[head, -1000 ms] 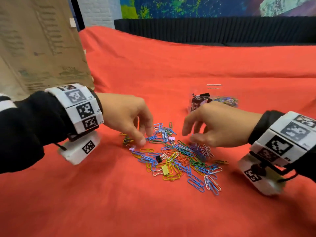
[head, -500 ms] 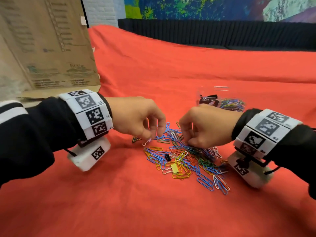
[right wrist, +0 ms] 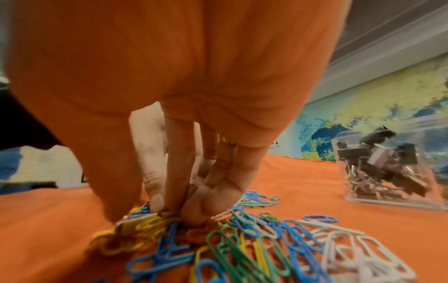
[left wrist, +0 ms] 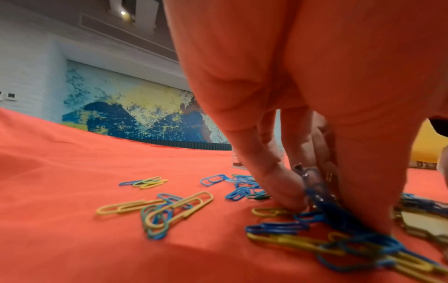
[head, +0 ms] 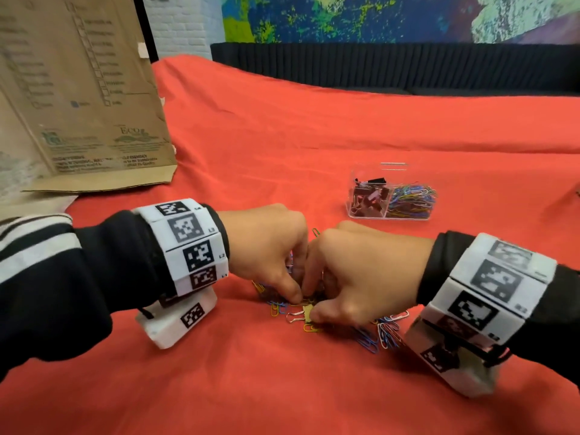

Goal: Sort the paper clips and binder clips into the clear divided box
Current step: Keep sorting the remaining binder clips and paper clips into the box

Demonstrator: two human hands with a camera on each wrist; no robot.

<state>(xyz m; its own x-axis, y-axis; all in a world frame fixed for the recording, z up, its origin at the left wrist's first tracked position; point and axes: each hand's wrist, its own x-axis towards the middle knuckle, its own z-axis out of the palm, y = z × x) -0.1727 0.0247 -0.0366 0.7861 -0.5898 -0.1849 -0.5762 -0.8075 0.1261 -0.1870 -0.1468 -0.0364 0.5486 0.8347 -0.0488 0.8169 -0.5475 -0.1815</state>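
Observation:
Coloured paper clips (head: 381, 335) lie in a loose pile on the red cloth, mostly hidden under both hands in the head view. My left hand (head: 296, 296) presses down into the pile, thumb and fingers pinching blue paper clips (left wrist: 322, 208). My right hand (head: 314, 313) meets it from the right, with thumb and index finger pinching a small yellow binder clip (head: 308, 310) that rests on the pile (right wrist: 242, 249). The clear divided box (head: 350, 208) stands behind the hands, with black binder clips (head: 368, 196) in its left compartment and paper clips (head: 409, 199) in its right.
A brown paper bag (head: 81, 98) stands at the back left on the red cloth (head: 282, 136). A dark ribbed panel (head: 408, 67) runs along the far edge. A few stray paper clips (left wrist: 155, 210) lie left of the pile.
Both hands have drawn together and lowered onto the middle of the pile. The right hand moved left onto the yellow binder clip, which lay free before.

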